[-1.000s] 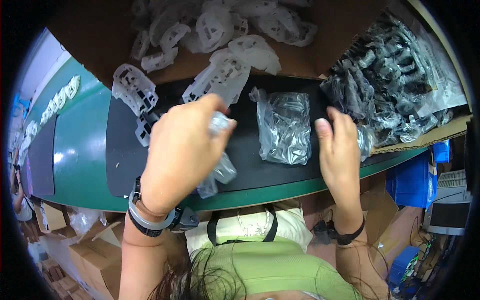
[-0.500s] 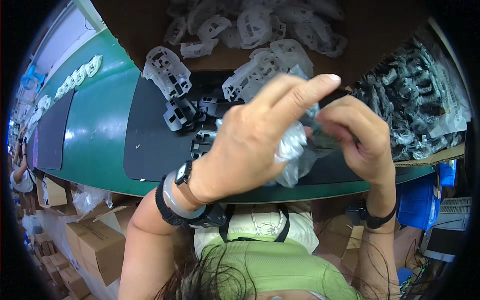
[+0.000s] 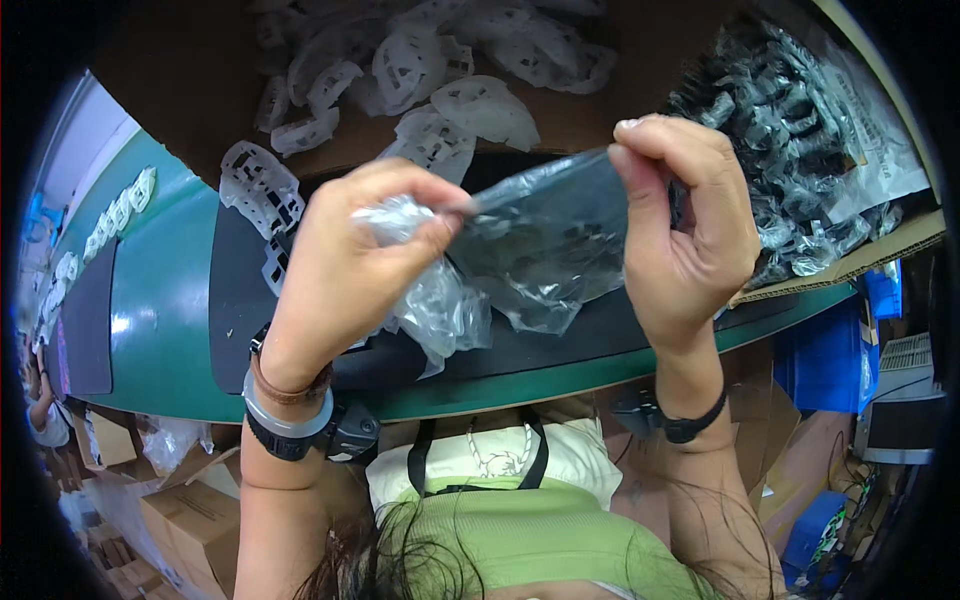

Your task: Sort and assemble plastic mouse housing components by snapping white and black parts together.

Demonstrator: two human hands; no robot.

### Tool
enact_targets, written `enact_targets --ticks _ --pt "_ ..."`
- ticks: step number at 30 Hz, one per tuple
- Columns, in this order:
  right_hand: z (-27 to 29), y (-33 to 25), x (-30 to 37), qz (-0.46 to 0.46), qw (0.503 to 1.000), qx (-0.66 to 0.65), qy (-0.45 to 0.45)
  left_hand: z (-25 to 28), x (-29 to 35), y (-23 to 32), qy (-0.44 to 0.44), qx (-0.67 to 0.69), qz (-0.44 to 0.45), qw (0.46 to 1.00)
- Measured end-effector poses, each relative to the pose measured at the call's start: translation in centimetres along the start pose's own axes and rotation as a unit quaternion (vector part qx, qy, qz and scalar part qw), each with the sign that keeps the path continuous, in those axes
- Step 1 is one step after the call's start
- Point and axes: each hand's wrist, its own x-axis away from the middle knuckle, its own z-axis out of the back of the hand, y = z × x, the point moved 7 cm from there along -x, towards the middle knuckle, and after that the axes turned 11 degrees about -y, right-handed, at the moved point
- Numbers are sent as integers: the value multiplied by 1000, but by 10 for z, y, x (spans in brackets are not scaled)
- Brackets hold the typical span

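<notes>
A clear plastic bag (image 3: pixel 545 235) is stretched between my two hands above the black mat. My left hand (image 3: pixel 350 250) pinches one upper corner, with more crumpled clear plastic (image 3: pixel 440 305) bunched in the palm and hanging below it. The opposite upper corner is gripped between the thumb and fingers of my right hand (image 3: pixel 690 205). No part shows inside the stretched bag. Beside my left hand lies a white perforated plastic shell (image 3: pixel 260 185), partly hidden by the hand. Black plastic parts behind my left hand are mostly covered.
A cardboard box of translucent white shells (image 3: pixel 410 65) stands at the back. To the right, another box holds bagged dark parts (image 3: pixel 790 130). White shells (image 3: pixel 120 210) line the green table (image 3: pixel 160 290) at far left, where another person's arm (image 3: pixel 45 385) shows. A blue bin (image 3: pixel 820 350) is lower right.
My hands have moved apart, the left one to the left, and the bag is now pulled taut between them. The camera view has shifted, sliding the scene leftward.
</notes>
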Motion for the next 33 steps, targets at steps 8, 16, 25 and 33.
enact_targets --ticks 8,16,25,33 --pt "-8 -45 47 -72 972 -43 -220 38 36 18 328 -61 -268 904" --pt "68 47 114 -323 857 298 -269 8 38 38 181 126 -265 939" --pt "24 71 85 -470 858 -183 -101 -92 14 -19 -310 -21 75 947" --pt "-39 39 82 -490 607 -625 -12 -72 5 -24 -114 253 97 956"
